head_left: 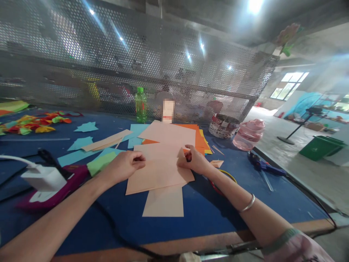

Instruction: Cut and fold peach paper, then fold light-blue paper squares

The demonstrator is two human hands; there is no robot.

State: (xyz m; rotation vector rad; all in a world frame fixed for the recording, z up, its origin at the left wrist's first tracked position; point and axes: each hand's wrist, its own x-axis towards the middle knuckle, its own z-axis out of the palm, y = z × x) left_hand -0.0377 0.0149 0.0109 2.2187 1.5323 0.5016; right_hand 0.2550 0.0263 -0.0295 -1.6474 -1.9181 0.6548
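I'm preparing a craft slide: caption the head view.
Left hand and right hand at peach paper sheets on a blue table, green-capped bottle beyond.

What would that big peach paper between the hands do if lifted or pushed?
The paper looks thin, so it's probably light and may bend when lifted by one corner. A push might slide it, since it lies largely flat over another sheet.

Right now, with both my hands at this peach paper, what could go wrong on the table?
The peach sheets overlap unevenly, so they might slip out of place if nudged. The black cable runs close by your left forearm and could get snagged. The pink bottle stands near the right edge of the table, so a bump might tip it over the side.
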